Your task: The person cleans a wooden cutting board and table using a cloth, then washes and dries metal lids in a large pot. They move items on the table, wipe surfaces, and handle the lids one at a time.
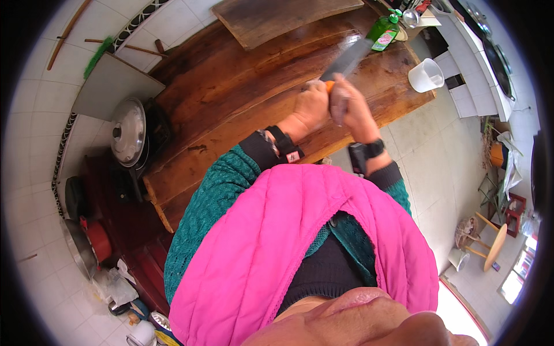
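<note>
A broad-bladed kitchen knife (348,58) is held above the wooden table (242,104), its blade pointing away to the upper right, blurred. An orange part (330,85), apparently its handle, shows between my hands. My left hand (309,106) is closed in a fist around the base of the knife. Close beside it, my right hand (348,104) has curled fingers at the orange part; blur hides whether it grips it. Beyond the blade tip stands a green pump bottle (383,33). A white plastic cup (424,75) is near the table's right end.
A wooden board (281,19) lies at the table's far side. On the left are a lidded pan (129,132) and a grey panel (114,86) by the tiled wall. Utensils, including a ladle (410,18), stand at the far right. A round wooden stool (495,247) is on the right.
</note>
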The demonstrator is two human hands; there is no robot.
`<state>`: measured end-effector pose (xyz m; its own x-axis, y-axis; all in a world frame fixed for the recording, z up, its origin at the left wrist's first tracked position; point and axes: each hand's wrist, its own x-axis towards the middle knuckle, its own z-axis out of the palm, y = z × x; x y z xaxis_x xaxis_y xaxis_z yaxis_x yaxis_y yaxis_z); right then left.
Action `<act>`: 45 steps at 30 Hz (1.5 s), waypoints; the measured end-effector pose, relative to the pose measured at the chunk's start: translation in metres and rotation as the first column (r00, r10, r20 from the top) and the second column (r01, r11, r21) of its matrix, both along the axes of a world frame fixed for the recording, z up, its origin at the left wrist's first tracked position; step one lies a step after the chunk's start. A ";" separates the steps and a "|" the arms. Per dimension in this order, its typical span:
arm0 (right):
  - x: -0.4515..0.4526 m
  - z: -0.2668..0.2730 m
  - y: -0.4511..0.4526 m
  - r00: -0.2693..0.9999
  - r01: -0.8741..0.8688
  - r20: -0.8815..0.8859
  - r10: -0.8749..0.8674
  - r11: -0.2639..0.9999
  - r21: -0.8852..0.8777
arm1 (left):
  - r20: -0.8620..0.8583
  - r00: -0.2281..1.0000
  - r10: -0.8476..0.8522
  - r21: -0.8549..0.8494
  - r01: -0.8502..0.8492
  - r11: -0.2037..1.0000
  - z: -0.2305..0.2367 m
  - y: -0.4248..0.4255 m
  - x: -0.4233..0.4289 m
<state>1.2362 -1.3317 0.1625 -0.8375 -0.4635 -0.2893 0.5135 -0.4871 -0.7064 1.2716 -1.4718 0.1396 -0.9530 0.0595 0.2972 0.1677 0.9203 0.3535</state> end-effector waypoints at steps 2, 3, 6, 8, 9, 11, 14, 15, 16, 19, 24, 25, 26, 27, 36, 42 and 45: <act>-0.003 -0.013 -0.018 0.987 0.154 0.028 -0.155 0.987 0.051 | -0.253 0.952 -0.171 0.070 0.194 0.979 -0.001 0.003 0.008; -0.001 -0.020 -0.019 0.975 0.221 -0.006 -0.224 0.960 0.169 | -0.335 0.907 -0.255 0.086 0.299 0.950 0.000 0.001 0.013; 0.000 -0.037 -0.017 0.927 0.321 -0.313 -0.205 0.865 0.385 | -0.157 0.923 -0.351 0.334 0.384 0.861 0.003 -0.021 0.028; 0.002 -0.044 -0.014 0.693 0.542 -0.698 0.179 0.509 0.669 | -0.022 0.953 -0.301 0.393 0.285 0.875 0.002 -0.041 0.034; 0.005 -0.046 -0.014 0.656 0.585 -0.685 0.317 0.360 0.727 | 0.003 0.982 -0.189 0.496 0.162 0.853 0.000 -0.049 0.032; 0.011 -0.050 -0.025 0.678 0.486 -0.550 0.487 0.264 0.833 | 0.187 0.982 0.024 0.669 -0.145 0.729 -0.009 -0.054 0.025; 0.028 -0.058 -0.059 0.396 0.640 -0.553 0.733 0.212 0.739 | 0.383 0.917 0.117 0.776 -0.387 0.499 -0.030 -0.061 0.016; 0.033 -0.059 -0.068 0.278 0.672 -0.560 0.781 0.258 0.694 | 0.416 0.898 0.147 0.813 -0.439 0.382 -0.038 -0.071 0.019; 0.039 -0.060 -0.075 0.298 0.628 -0.556 0.776 0.279 0.727 | 0.453 0.877 0.163 0.838 -0.481 0.258 -0.045 -0.076 0.024; 0.049 -0.059 -0.082 0.337 0.488 -0.558 0.758 0.366 0.792 | 0.393 0.913 0.111 0.920 -0.390 -0.047 -0.056 -0.102 0.037; 0.042 -0.053 -0.078 0.671 -0.295 -0.377 0.639 0.696 0.655 | 0.336 0.934 0.118 0.942 -0.330 -0.069 -0.042 -0.151 0.038; 0.039 -0.052 -0.081 0.688 -0.338 -0.327 0.647 0.685 0.645 | 0.330 0.938 0.110 0.943 -0.321 -0.088 -0.037 -0.158 0.036; 0.038 -0.053 -0.085 0.709 -0.358 -0.310 0.633 0.702 0.615 | 0.281 0.954 0.102 0.951 -0.262 -0.162 -0.032 -0.156 0.034; 0.036 -0.055 -0.091 0.749 -0.359 -0.233 0.620 0.676 0.643 | 0.229 0.968 0.098 0.952 -0.202 -0.232 -0.028 -0.155 0.031; 0.035 -0.046 -0.116 0.682 -0.399 -0.239 0.691 0.626 0.670 | 0.243 0.956 0.165 0.970 -0.234 -0.073 -0.047 -0.149 0.024; 0.010 0.016 -0.136 0.538 0.200 -0.627 0.563 0.637 0.745 | 0.099 0.911 0.401 0.051 -0.407 0.912 -0.067 -0.186 0.047; -0.010 0.023 -0.180 -0.038 0.497 -0.784 0.619 0.693 0.523 | 0.030 0.974 0.222 -0.167 -0.214 0.962 -0.064 -0.188 0.059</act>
